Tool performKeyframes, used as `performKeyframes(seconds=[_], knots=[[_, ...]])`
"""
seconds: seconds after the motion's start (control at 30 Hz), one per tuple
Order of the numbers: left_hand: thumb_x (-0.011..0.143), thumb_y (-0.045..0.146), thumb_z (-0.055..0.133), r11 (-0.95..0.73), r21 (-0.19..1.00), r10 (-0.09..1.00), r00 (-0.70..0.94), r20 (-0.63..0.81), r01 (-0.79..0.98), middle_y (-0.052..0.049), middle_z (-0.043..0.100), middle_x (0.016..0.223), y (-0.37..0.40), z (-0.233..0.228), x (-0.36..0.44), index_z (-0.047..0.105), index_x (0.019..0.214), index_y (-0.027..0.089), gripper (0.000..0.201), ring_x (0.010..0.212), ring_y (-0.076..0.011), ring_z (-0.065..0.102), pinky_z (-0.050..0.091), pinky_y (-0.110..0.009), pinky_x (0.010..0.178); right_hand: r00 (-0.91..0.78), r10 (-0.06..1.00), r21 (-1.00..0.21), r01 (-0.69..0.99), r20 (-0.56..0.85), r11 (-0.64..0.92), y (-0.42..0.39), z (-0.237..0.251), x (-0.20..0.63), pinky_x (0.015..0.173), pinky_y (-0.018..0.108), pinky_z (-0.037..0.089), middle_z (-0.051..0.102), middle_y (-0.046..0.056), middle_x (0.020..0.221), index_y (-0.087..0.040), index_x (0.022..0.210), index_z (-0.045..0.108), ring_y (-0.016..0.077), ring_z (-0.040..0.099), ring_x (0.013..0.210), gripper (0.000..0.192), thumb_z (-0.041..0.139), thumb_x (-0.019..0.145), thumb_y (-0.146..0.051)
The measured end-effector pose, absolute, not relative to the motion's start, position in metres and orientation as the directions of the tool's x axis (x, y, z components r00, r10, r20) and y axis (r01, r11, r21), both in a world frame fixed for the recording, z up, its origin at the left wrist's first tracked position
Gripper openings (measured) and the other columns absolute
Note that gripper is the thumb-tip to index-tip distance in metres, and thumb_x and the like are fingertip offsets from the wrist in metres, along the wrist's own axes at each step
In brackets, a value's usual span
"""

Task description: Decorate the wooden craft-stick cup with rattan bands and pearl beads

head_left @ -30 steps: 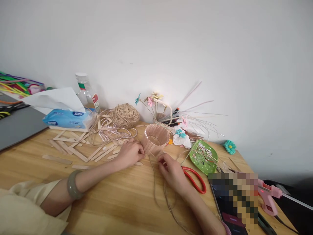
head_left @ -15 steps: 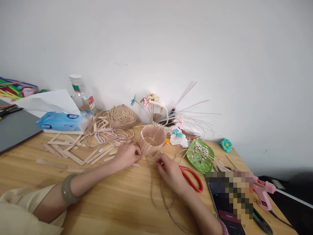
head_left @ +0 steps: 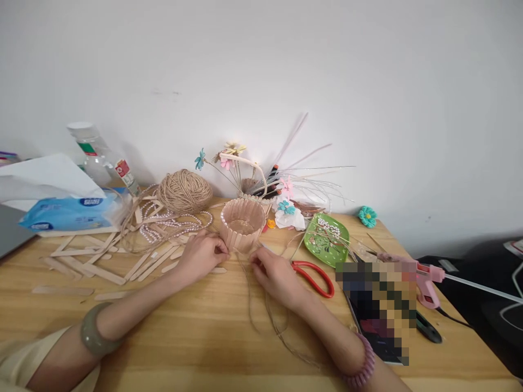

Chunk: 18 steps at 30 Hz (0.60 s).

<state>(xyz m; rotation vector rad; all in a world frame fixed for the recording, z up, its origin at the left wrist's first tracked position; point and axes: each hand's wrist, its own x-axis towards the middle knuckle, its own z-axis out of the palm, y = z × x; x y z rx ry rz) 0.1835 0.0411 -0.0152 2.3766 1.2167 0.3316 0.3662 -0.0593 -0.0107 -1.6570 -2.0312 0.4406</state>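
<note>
A small round basket of wooden craft sticks (head_left: 242, 222) stands on the wooden table (head_left: 171, 332), rimmed with pearl beads. My left hand (head_left: 202, 253) rests against its left lower side, fingers pinched at the base. My right hand (head_left: 273, 275) lies just right of the basket and pinches a strand of jute twine (head_left: 261, 310), which trails in loops toward the table's near edge.
Loose craft sticks (head_left: 102, 261), pearl strings (head_left: 163, 226), a twine ball (head_left: 184, 190), a tissue pack (head_left: 67, 209) and a bottle (head_left: 98, 158) lie to the left. Red scissors (head_left: 314, 275), a green dish (head_left: 327, 239), a phone (head_left: 378, 316) and a pink glue gun (head_left: 425, 277) lie to the right.
The view has swung to the right, so everything sits further left in the picture. Both hands stay at the basket base with the twine, hardly moved.
</note>
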Motion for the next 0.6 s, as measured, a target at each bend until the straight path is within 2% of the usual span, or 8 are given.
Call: performKeyframes(seconds=[0.3, 0.5, 0.6], knots=[[0.073, 0.026, 0.059, -0.511, 0.507, 0.813, 0.582, 0.024, 0.694, -0.001, 0.071, 0.083, 0.0379, -0.0137, 0.1837, 0.070, 0.070, 0.023, 0.012, 0.093, -0.0272, 0.052, 0.035, -0.037, 0.078, -0.151, 0.970, -0.519, 0.823, 0.191, 0.230, -0.0607, -0.0122, 0.3650, 0.061, 0.024, 0.041, 0.061, 0.002, 0.080, -0.018, 0.083, 0.052, 0.0140, 0.055, 0.069, 0.017, 0.046, 0.078, -0.004], [0.076, 0.024, 0.055, -0.519, 0.510, 0.807, 0.590, 0.028, 0.686, -0.002, 0.070, 0.085, 0.0359, -0.0120, 0.1833, 0.069, 0.069, 0.022, 0.015, 0.094, -0.0278, 0.051, 0.031, -0.039, 0.080, -0.135, 0.966, -0.537, 0.810, 0.219, 0.235, -0.0600, -0.0149, 0.3664, 0.062, 0.024, 0.044, 0.061, 0.003, 0.083, -0.018, 0.093, 0.052, 0.0140, 0.056, 0.069, 0.021, 0.048, 0.078, -0.004], [0.075, 0.022, 0.054, -0.526, 0.525, 0.795, 0.606, 0.024, 0.669, -0.002, 0.070, 0.083, 0.0356, -0.0091, 0.1819, 0.067, 0.067, 0.022, 0.015, 0.093, -0.0275, 0.051, 0.030, -0.040, 0.080, -0.135, 0.965, -0.540, 0.807, 0.224, 0.238, -0.0591, -0.0157, 0.3687, 0.064, 0.024, 0.044, 0.062, 0.003, 0.084, -0.019, 0.091, 0.053, 0.0145, 0.057, 0.072, 0.018, 0.047, 0.080, -0.006]])
